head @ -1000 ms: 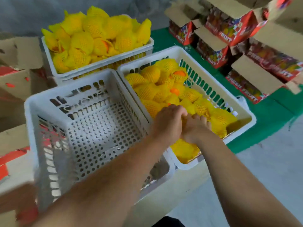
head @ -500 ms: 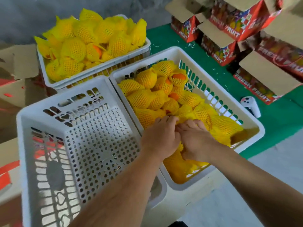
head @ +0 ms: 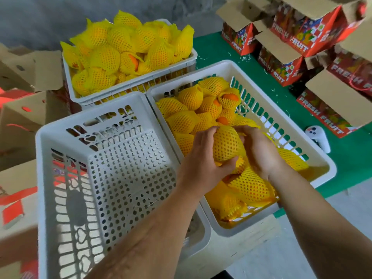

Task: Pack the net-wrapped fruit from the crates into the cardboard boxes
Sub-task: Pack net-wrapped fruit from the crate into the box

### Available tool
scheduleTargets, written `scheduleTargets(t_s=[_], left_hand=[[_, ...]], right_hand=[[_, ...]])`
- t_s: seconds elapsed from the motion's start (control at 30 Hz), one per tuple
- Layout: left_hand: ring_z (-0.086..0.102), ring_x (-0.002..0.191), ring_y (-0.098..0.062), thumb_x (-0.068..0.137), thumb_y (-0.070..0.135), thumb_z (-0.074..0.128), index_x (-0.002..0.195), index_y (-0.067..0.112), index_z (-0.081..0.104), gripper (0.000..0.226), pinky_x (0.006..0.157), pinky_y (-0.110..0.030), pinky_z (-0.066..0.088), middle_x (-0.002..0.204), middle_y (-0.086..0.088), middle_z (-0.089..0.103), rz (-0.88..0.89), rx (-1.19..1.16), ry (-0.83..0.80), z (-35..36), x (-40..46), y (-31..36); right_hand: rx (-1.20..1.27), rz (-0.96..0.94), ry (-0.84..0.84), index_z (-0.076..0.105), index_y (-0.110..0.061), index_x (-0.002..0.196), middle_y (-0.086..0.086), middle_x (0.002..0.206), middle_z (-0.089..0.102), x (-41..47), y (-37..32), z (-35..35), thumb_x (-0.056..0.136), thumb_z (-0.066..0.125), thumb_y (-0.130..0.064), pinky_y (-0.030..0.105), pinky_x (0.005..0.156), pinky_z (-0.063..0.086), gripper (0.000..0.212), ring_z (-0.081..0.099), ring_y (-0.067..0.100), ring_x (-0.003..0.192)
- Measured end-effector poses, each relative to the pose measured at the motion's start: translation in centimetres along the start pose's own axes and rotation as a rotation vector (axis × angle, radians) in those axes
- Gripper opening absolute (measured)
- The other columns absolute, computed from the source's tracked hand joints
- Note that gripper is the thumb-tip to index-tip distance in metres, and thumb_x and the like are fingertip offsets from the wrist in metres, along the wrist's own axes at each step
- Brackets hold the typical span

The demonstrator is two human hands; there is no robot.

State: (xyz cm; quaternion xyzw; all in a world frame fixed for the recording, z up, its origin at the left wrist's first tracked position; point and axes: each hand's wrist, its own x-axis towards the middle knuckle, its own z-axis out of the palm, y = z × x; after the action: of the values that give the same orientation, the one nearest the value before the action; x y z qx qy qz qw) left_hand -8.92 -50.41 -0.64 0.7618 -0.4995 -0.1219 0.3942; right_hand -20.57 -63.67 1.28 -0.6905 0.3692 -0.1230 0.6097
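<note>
Net-wrapped fruit (head: 226,144): showing orange under yellow diamond-mesh foam. Crates (head: 104,150): appearing white, walls pierced with slots, floor with round holes. Cardboard boxes (head: 289,69): displaying red printed sides, white "FRESH FRUIT" lettering, plain brown flaps. Table cover (head: 213,49): showing green.

Both bare forearms reaching forward and close together, left hand (head: 198,158) with fingers curled and thumb underneath, gripping, right hand (head: 259,152) beside it, fingers bent inward, the two hands nearly touching
</note>
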Motion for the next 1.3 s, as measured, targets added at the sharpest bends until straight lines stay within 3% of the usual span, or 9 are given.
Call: scheduleTargets(t_s=[0.13, 0.27, 0.43, 0.57, 0.73, 0.87, 1.03, 1.2, 1.3], left_hand=[[0.052, 0.126, -0.012, 0.079, 0.048, 0.077, 0.145, 0.03, 0.035, 0.08, 0.093, -0.037, 0.056, 0.14, 0.005, 0.045, -0.133, -0.283, 0.253, -2.0, -1.7, 0.2], [0.062, 0.119, -0.019, 0.079, 0.043, 0.08, 0.141, 0.041, 0.033, 0.077, 0.081, -0.037, 0.063, 0.139, -0.001, 0.048, -0.295, -0.509, 0.35, -4.9, -4.9, -0.8], [0.064, 0.111, -0.008, 0.077, 0.047, 0.081, 0.127, 0.061, 0.034, 0.07, 0.079, -0.024, 0.06, 0.131, 0.008, 0.049, -0.37, -0.599, 0.382, -8.9, -8.8, -1.6], [0.067, 0.104, -0.007, 0.078, 0.046, 0.081, 0.135, 0.046, 0.036, 0.073, 0.077, -0.026, 0.06, 0.126, 0.006, 0.054, -0.4, -0.629, 0.387, -11.9, -11.8, -2.7], [0.069, 0.097, -0.009, 0.084, 0.028, 0.083, 0.137, 0.039, 0.04, 0.069, 0.07, -0.02, 0.058, 0.121, 0.004, 0.057, -0.365, -0.639, 0.379, -15.6, -15.4, -4.5], [0.066, 0.108, -0.018, 0.078, 0.028, 0.085, 0.141, 0.032, 0.044, 0.075, 0.075, -0.031, 0.062, 0.134, -0.006, 0.053, -0.37, -0.651, 0.322, -19.5, -18.1, -5.9], [0.07, 0.105, -0.013, 0.074, 0.046, 0.077, 0.135, 0.039, 0.048, 0.068, 0.081, -0.033, 0.061, 0.127, 0.0, 0.064, -0.4, -0.827, 0.376, -28.1, -25.5, -9.4], [0.071, 0.101, -0.009, 0.088, 0.061, 0.057, 0.113, 0.051, 0.064, 0.027, 0.082, -0.041, 0.063, 0.11, 0.012, 0.072, -0.548, -0.833, 0.501, -39.1, -35.1, -17.0], [0.068, 0.113, -0.018, 0.081, 0.063, 0.065, 0.115, 0.05, 0.063, 0.037, 0.09, -0.045, 0.061, 0.119, 0.008, 0.07, -0.674, -0.791, 0.591, -44.5, -40.8, -21.5]], right_hand=[[-0.404, -0.248, -0.207, 0.036, -0.037, 0.13, -0.009, 0.14, 0.047, 1.3, -2.4, 4.2, 0.086, 0.077, -0.001, 0.002, 0.101, 0.03, 0.07, 0.042, 0.024, 0.136], [-0.826, -0.206, -0.236, 0.027, -0.04, 0.145, 0.009, 0.155, 0.039, 2.9, -2.4, 9.0, 0.087, 0.076, -0.033, 0.049, 0.113, 0.028, 0.076, 0.033, 0.039, 0.141], [-1.124, -0.232, 0.063, 0.025, -0.022, 0.15, 0.009, 0.139, 0.056, 4.0, -1.1, 11.6, 0.079, 0.08, -0.039, 0.051, 0.104, 0.035, 0.092, 0.04, 0.036, 0.13], [-0.824, -0.166, 0.325, 0.04, -0.021, 0.144, 0.01, 0.134, 0.05, 3.1, -3.1, 8.8, 0.069, 0.088, -0.044, 0.047, 0.092, 0.044, 0.092, 0.045, 0.036, 0.123], [-0.426, -0.311, 0.26, 0.037, -0.024, 0.141, 0.004, 0.128, 0.039, -3.2, -7.4, 11.2, 0.078, 0.085, -0.028, 0.036, 0.08, 0.044, 0.078, 0.052, 0.026, 0.109], [-0.196, -0.356, 0.012, 0.043, -0.023, 0.132, 0.002, 0.099, 0.065, -9.6, -10.0, 21.5, 0.085, 0.08, -0.013, 0.024, 0.058, 0.054, 0.061, 0.066, 0.002, 0.074], [0.044, -0.286, -0.061, 0.05, -0.031, 0.125, 0.004, 0.114, 0.063, -15.2, -10.5, 35.0, 0.084, 0.07, -0.034, 0.023, 0.074, 0.057, 0.045, 0.067, 0.007, 0.094], [0.267, -0.133, -0.194, 0.07, -0.042, 0.108, 0.0, 0.11, 0.073, -18.7, -11.3, 50.7, 0.075, 0.061, -0.04, 0.052, 0.097, 0.053, 0.035, 0.069, 0.022, 0.107], [0.145, -0.124, -0.17, 0.065, -0.043, 0.11, -0.004, 0.102, 0.074, -21.2, -10.4, 57.5, 0.073, 0.066, -0.049, 0.037, 0.079, 0.058, 0.037, 0.072, 0.016, 0.098]])
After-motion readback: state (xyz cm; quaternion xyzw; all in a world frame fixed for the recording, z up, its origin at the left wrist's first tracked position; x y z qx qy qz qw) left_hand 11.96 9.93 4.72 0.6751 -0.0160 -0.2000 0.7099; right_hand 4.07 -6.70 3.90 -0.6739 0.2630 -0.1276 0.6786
